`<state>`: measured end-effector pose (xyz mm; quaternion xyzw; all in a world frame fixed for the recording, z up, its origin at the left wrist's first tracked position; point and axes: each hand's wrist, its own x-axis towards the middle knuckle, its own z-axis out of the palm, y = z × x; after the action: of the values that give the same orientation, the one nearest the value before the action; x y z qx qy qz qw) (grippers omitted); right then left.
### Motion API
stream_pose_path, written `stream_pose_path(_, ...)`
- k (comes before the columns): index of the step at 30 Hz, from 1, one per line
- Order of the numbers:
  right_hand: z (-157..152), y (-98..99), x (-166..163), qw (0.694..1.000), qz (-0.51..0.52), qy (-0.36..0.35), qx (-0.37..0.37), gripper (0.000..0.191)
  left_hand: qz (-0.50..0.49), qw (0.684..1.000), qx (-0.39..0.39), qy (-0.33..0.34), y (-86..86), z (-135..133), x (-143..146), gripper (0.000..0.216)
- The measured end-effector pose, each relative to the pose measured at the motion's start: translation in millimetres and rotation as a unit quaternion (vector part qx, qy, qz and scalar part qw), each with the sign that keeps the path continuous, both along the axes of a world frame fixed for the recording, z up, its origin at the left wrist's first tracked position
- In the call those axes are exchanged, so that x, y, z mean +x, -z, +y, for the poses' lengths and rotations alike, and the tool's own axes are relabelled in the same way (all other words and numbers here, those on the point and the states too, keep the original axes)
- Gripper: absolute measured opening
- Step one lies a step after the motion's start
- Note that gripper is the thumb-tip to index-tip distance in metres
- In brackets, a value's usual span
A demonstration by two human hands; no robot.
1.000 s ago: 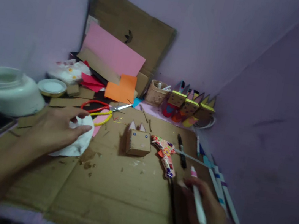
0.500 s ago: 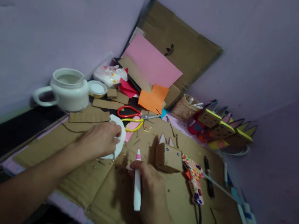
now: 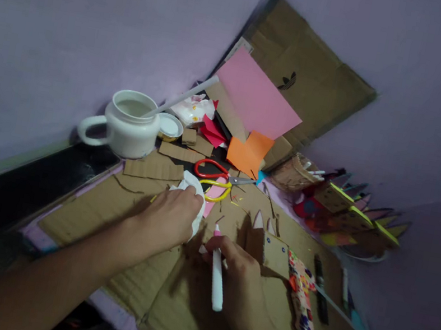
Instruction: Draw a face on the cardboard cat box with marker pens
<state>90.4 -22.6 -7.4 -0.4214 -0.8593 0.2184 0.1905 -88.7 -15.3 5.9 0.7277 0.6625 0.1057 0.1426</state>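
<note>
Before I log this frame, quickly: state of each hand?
Left hand: fingers curled over the white sheet; grip itself hidden.
Right hand: closed, holding the white marker.

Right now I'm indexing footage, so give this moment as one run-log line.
left hand: on white tissue-like piece | right hand: holding white marker | eared box: beside glue gun

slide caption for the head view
Left hand on a white sheet, right hand holding a pink-tipped marker, scissors lying just beyond.

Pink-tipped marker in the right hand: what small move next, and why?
Perhaps the left hand should leave the white piece it touches and take the small pale bit showing at the right hand, since that hand also grips the pink-tipped marker.
</note>
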Motion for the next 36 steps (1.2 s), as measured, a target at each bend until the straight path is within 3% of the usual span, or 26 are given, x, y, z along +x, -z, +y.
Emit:
stream_pose_path(13, 5, -10.0, -12, 0.998, -0.037, -0.021, -0.052, 0.024, -0.017, 1.000, -0.007, -0.002, -3.3, -1, 0, 0.020)
stream_pose_path(18, 6, -6.4, -20, 0.998, -0.061, -0.007, -0.033, 0.023, -0.019, 1.000, -0.014, -0.005, -4.6, -2, 0, 0.022)
stream_pose_path(20, 6, 0.5, -21, 1.000, -0.017, 0.003, -0.016, 0.020, -0.022, 1.000, -0.017, -0.008, -4.8, -2, -1, 0.021)
stream_pose_path(22, 3, 8.5, -21, 0.995, 0.090, 0.039, -0.027, 0.013, -0.024, 0.999, -0.016, -0.015, -4.4, -1, -2, 0.021)
stream_pose_path(24, -1, 13.9, -21, 0.964, 0.242, 0.084, -0.073, 0.011, -0.026, 0.999, -0.013, -0.021, -3.4, 0, -3, 0.020)
stream_pose_path(26, -6, 14.5, -21, 0.907, 0.387, 0.110, -0.123, 0.020, -0.026, 0.999, -0.008, -0.023, -2.1, 1, -3, 0.019)
stream_pose_path(29, -11, 8.4, -22, 0.834, 0.517, 0.109, -0.160, 0.029, -0.028, 0.999, 0.004, -0.025, -0.3, 2, -4, 0.019)
stream_pose_path(33, -12, 3.6, -23, 0.793, 0.576, 0.103, -0.172, 0.030, -0.072, 0.994, 0.062, -0.054, 1.1, 0, -5, 0.023)
stream_pose_path(36, -10, 7.3, -22, 0.784, 0.592, 0.090, -0.161, 0.030, -0.227, 0.966, 0.115, -0.053, 0.0, -4, -6, 0.020)
